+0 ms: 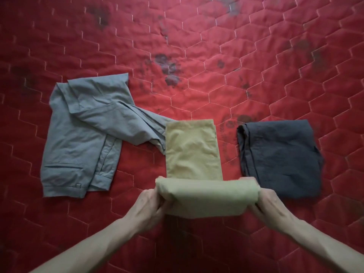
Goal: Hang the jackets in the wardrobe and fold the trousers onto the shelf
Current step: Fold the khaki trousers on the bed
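Khaki trousers [193, 150] lie in the middle of a red quilted mattress [197, 56], their legs stretched away from me. Their near end is lifted and turned over into a fold. My left hand [149, 205] grips the left side of that fold and my right hand [269, 205] grips the right side. Grey trousers [84, 134] lie loosely folded to the left, one leg reaching under the khaki pair. Dark navy trousers [279, 156] sit folded to the right. No jackets, wardrobe or shelf are in view.
The mattress fills the whole view, with hexagon stitching and several dark stains [167, 67] in its middle and far parts.
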